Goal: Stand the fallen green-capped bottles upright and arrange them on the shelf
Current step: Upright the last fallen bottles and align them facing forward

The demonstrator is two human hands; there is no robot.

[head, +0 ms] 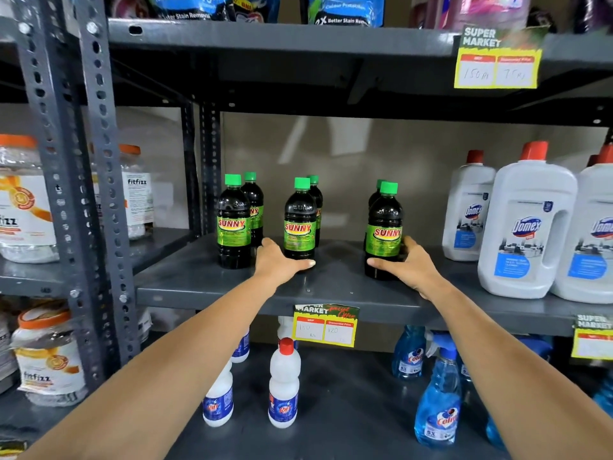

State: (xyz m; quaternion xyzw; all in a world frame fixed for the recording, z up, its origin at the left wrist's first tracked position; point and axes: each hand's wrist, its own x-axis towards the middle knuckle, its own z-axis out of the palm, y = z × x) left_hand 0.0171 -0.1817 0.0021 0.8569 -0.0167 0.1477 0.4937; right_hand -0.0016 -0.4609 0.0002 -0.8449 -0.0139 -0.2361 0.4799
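Several dark green-capped "Sunny" bottles stand upright on the grey middle shelf (pixel 205 280), in three pairs, front and back. My left hand (pixel 282 262) wraps the base of the middle front bottle (pixel 300 220). The base of the right front bottle (pixel 384 230) is gripped by my right hand (pixel 409 267). The left front bottle (pixel 234 224) stands free, with another bottle (pixel 253 207) close behind it. Behind the two held bottles, further bottles are mostly hidden. None lies on its side.
Large white Domex jugs (pixel 527 224) crowd the shelf's right end. Perforated steel uprights (pixel 83 180) bound the left side, with Fitfizz jars (pixel 25 200) beyond. Below stand white bottles (pixel 283 386) and blue spray bottles (pixel 438 393). A price tag (pixel 325 325) hangs from the shelf edge.
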